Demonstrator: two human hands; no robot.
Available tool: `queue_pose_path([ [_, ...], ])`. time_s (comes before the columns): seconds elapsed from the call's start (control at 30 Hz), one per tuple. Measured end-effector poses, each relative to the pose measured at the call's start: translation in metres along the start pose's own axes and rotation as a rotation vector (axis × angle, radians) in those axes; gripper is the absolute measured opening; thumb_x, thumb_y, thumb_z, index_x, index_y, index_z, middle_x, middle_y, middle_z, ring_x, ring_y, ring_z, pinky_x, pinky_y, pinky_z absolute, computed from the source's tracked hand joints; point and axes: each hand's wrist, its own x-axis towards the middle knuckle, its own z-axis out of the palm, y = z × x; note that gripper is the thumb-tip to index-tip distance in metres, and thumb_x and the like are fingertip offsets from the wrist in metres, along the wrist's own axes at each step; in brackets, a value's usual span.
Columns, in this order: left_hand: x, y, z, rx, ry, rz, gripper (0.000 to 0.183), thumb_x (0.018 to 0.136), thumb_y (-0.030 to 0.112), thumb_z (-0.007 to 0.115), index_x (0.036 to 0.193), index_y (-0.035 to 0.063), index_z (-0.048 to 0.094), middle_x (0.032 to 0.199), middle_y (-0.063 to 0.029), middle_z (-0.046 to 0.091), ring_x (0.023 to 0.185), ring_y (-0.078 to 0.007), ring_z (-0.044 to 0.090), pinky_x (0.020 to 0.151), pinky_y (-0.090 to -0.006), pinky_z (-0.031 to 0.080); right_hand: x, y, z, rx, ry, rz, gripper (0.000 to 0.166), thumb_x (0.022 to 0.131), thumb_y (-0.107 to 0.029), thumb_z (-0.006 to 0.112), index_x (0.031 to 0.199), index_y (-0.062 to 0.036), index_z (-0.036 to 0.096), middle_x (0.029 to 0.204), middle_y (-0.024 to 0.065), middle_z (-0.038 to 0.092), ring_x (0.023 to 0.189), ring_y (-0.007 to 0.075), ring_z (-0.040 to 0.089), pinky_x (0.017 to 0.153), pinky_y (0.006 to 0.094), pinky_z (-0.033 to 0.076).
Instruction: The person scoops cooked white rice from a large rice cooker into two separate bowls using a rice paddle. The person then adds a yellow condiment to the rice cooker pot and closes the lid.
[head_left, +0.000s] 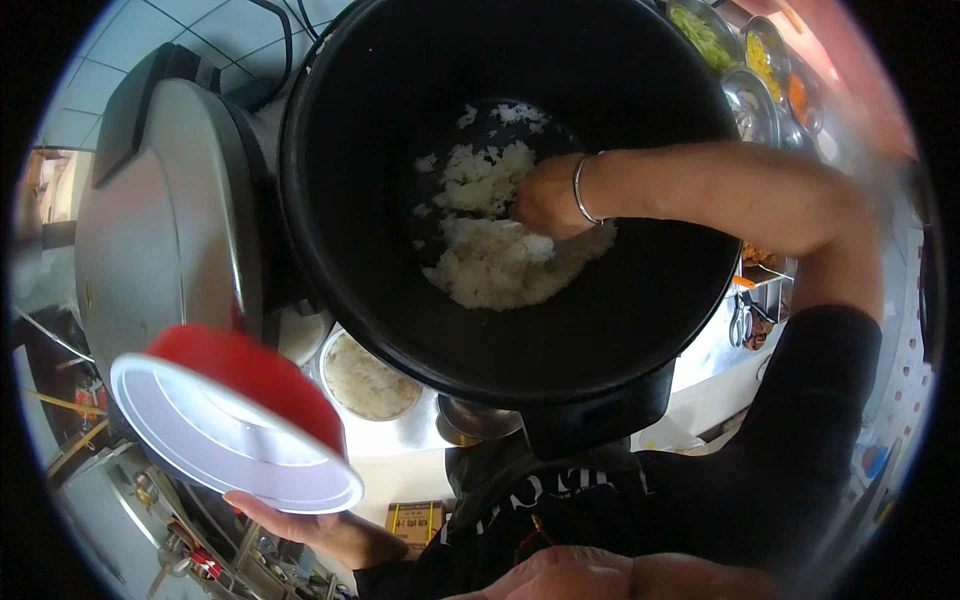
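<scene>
A deep black pot (360, 300), part of a rice cooker, has cooked white rice (495, 270) clumped on its bottom. My right hand (553, 196), with a metal bangle at the wrist, is down inside it at the rice, fingers curled. A small whitish piece shows at the fingers, perhaps a rice paddle; most of it is hidden. At the lower left, outside the pot, my left hand (300, 523) holds a red plastic bowl (255, 375) by its rim. The bowl is tilted, and its white inside shows with no food in it.
A steel cooker lid (161, 217) stands open at the left. Below the pot are a round container of rice (369, 379) and a metal bowl (480, 420). Bowls of chopped green vegetable (697, 34) and yellow bits (761, 64) stand at upper right; scissors (741, 322) lie at right.
</scene>
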Motion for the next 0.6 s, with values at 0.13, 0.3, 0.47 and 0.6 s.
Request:
queue_pose_path([
  [0.13, 0.013, 0.05, 0.025, -0.02, -0.085, -0.158, 0.089, 0.078, 0.061, 0.059, 0.146, 0.0198, 0.019, 0.148, -0.013, 0.024, 0.135, -0.0338, 0.027, 0.108, -0.0558, 0.027, -0.004, -0.009, -0.016, 0.063, -0.05, -0.018, 0.034, 0.095, -0.027, 0.041, 0.11, -0.0022, 0.06, 0.1, 0.0166, 0.063, 0.092, 0.0283, 0.061, 0.08, 0.0387, 0.051],
  [0.3, 0.036, 0.074, 0.042, -0.084, -0.061, -0.106, 0.089, 0.076, 0.05, 0.067, 0.146, 0.0186, 0.022, 0.146, -0.0142, 0.028, 0.134, -0.033, 0.031, 0.109, -0.0506, 0.028, -0.011, 0.007, -0.011, 0.168, 0.076, -0.158, 0.033, 0.096, -0.026, 0.042, 0.11, -0.0023, 0.06, 0.089, 0.0157, 0.064, 0.083, 0.0283, 0.061, 0.073, 0.0382, 0.051],
  [0.47, 0.071, 0.098, 0.064, -0.543, -0.034, -0.378, 0.079, 0.083, 0.048, 0.06, 0.143, 0.0099, 0.026, 0.139, -0.0204, 0.038, 0.12, -0.026, 0.049, 0.088, -0.036, 0.05, -0.038, 0.018, -0.008, 0.433, 0.075, -0.174, 0.029, 0.095, -0.024, 0.045, 0.106, -0.0022, 0.061, 0.07, 0.0096, 0.062, 0.06, 0.0185, 0.06, 0.057, 0.0313, 0.05],
  [0.6, 0.108, 0.124, 0.091, -0.734, -0.055, -0.493, 0.076, 0.09, 0.055, 0.047, 0.14, -0.0001, 0.027, 0.131, -0.0218, 0.044, 0.104, -0.0221, 0.058, 0.073, -0.0275, 0.055, -0.088, 0.019, -0.015, 0.637, 0.17, -0.116, 0.029, 0.093, -0.024, 0.047, 0.105, -0.0018, 0.061, 0.064, 0.0062, 0.06, 0.047, 0.0101, 0.054, 0.043, 0.0246, 0.044],
])
